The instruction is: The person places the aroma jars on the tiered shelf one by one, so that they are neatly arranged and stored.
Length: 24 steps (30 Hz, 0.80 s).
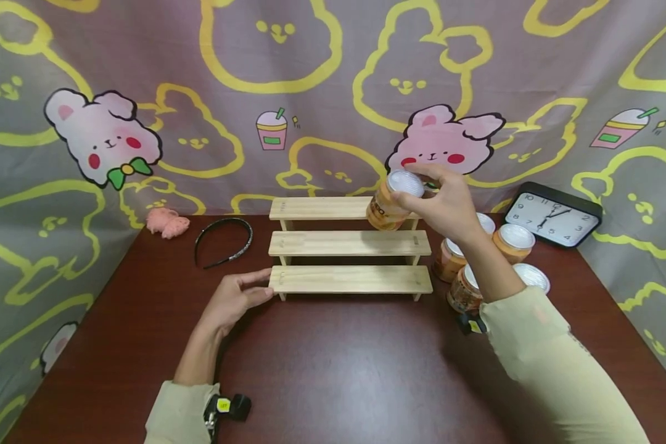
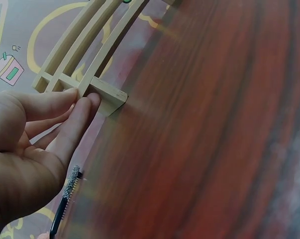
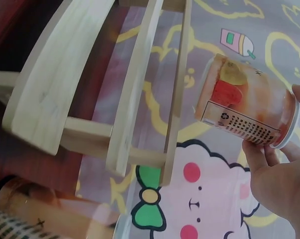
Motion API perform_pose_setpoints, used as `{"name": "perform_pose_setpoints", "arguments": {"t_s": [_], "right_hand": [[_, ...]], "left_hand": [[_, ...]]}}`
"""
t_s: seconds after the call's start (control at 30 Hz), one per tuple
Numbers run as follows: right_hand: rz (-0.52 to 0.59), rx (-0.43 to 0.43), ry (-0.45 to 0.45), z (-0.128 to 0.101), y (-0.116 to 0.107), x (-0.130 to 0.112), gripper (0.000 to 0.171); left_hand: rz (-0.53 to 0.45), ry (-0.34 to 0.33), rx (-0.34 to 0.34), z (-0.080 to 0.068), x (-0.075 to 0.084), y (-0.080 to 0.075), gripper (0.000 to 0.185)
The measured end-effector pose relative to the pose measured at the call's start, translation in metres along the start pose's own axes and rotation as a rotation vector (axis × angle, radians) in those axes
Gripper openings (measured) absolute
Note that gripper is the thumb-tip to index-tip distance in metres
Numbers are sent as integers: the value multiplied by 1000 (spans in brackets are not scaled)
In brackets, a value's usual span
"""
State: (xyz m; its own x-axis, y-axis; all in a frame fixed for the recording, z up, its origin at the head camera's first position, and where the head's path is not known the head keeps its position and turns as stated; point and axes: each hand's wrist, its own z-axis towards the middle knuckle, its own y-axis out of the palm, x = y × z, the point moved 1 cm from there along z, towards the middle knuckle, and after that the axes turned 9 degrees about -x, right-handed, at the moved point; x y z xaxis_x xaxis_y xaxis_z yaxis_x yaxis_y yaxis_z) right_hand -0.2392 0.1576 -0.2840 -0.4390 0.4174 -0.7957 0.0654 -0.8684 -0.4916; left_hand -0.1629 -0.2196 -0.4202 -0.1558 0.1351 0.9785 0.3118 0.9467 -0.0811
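Note:
A three-tier wooden display rack [image 1: 349,279] stands on the dark red-brown table. At the left end of its lowest tier, my left hand [image 1: 234,302] pinches the board between thumb and fingers, as the left wrist view also shows. My right hand [image 1: 448,203] grips a clear jar [image 1: 387,208] of orange contents around its pale lid. Tilted, the jar hangs in the air by the right part of the top tier. In the right wrist view a gap separates the jar [image 3: 244,102] from the boards, and its printed label faces the camera.
Several similar jars [image 1: 513,242] cluster right of the rack, partly hidden by my right forearm. Behind them leans a black-framed clock [image 1: 552,214]. Left of the rack lie a black headband [image 1: 250,237] and a fluffy pink thing [image 1: 168,222]. A patterned curtain [image 1: 322,117] hangs behind.

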Motion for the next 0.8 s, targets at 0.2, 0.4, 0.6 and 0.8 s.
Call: {"name": "perform_pose_setpoints", "arguments": {"t_s": [0.2,0.4,0.6,0.8], "right_hand": [[50,-41,10,7,10,-4,52],[72,-60,18,13,19,-8,55],[95,-103,26,19,28,-11,58],[113,-114,17,24,36,-14,56]], "left_hand": [[25,-5,3,-1,2,0,52],[35,-7,-1,-1,3,0,53],[41,-22,0,-1,2,0,53],[46,-13,-6,-1,3,-1,52]]}}
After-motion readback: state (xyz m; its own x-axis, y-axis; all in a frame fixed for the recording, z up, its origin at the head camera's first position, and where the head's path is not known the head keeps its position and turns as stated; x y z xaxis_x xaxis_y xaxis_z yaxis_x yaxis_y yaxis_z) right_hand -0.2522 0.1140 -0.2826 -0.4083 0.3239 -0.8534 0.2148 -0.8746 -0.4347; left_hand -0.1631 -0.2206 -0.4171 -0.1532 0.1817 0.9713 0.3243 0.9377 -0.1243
